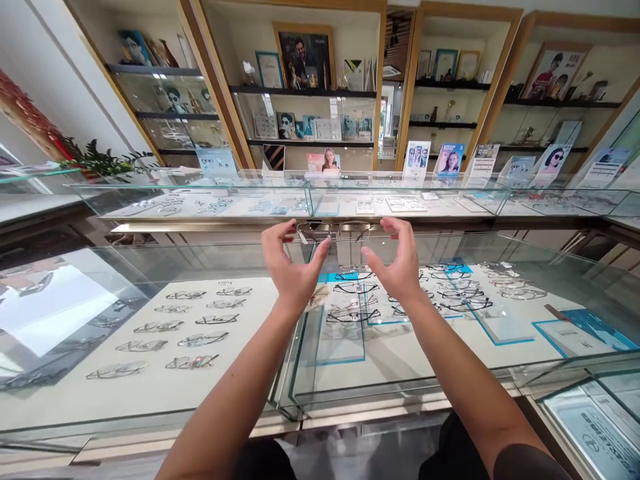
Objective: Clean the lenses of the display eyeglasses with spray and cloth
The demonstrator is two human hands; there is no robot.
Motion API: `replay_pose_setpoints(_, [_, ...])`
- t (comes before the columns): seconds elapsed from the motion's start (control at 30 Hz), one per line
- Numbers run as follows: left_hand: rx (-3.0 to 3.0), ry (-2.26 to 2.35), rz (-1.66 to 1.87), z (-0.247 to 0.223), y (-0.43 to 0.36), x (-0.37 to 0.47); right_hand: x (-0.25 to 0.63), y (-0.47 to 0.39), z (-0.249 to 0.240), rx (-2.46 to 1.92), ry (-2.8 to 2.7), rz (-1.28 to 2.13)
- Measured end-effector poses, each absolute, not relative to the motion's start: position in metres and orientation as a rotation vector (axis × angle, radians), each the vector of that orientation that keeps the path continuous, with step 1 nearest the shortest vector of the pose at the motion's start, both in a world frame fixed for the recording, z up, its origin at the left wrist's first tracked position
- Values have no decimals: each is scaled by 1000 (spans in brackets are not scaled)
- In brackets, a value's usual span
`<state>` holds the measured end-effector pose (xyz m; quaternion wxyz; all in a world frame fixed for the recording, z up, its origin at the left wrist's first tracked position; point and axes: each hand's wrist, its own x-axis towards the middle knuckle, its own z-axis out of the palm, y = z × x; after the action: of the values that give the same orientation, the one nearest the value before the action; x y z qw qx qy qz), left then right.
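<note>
A pair of thin-rimmed eyeglasses point(335, 231) is held up between my two hands, lenses side by side, with a small pale tag at its left lens. My left hand point(295, 263) holds its left end near the curled fingertips, the thumb pointing toward the lens's lower edge. At the right end, my right hand point(397, 260) has its fingers curled and its thumb lower down; the exact contact is hard to see. Beneath my hands, a glass display case point(385, 377) contains rows of eyeglasses point(353, 313) with blue-edged boards.
More eyeglasses point(143, 345) lie in the left case. A farther glass counter point(325, 203) crosses the view, with upright cards point(416, 160) along it. Wooden shelves point(305, 93) with framed pictures stand behind. A plant point(105, 160) is at the left.
</note>
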<state>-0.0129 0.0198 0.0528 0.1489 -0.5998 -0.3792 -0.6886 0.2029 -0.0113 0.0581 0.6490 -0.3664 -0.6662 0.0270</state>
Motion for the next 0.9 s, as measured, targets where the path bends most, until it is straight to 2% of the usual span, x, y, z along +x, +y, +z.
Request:
replay_pose_setpoints(0.17, [-1654, -943, -2049, 117, 7, -1, 203, -24, 122, -720, -1500, 33])
replay_pose_setpoints(0.3, [-1642, -879, -2121, 143, -10, 13, 203, -38, 148, -688, -1423, -15])
replay_pose_setpoints(0.47, [-1686, -853, -2192, 134, -11, 21, 206, -39, 144, -732, -1493, -108])
replay_pose_setpoints(0.9, [-1727, -1045, -2206, 124, 9, 23, 209, -27, 141, -968, -1489, -105])
